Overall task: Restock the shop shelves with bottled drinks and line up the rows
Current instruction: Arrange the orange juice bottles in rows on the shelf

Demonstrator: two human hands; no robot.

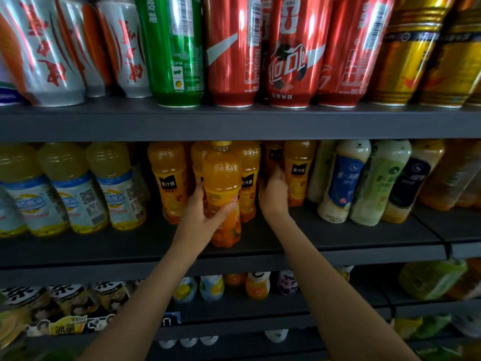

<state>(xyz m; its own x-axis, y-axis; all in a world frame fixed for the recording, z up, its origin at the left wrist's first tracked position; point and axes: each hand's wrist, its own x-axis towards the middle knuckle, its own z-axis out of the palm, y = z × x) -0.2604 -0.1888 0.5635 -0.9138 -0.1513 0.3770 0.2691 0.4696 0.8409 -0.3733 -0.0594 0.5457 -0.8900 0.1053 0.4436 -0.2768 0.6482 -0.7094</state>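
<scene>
1. The front orange juice bottle (223, 194) was gripped by the left hand (201, 217), fingers curled behind it and thumb across its label; it stood upright on the middle shelf (338, 238), ahead of its row.
2. The right hand (273, 195) was reached in just beside it, fingers curled against a darker orange bottle (273, 157) set further back; whether that bottle was actually pinched could not be told.
3. The gripped bottle was of clear, ribbed plastic, rounded at the shoulder, with a yellow cap and a glossy orange wrap.
4. Four more orange juice bottles with black label patches (169, 178) were counted around it.
5. To the left, three pale yellow bottles with blue-and-white labels (65, 188) were fully seen, a fourth being cut by the edge; to the right, four creamy, milky bottles (343, 178) were leaned together.
6. On the upper shelf (234, 123), smooth metal cans were lined up: three red cans (231, 53), one green can (174, 48), white ones and gold ones.
7. The shelving was of matt dark grey boards, dimly lit.
</scene>
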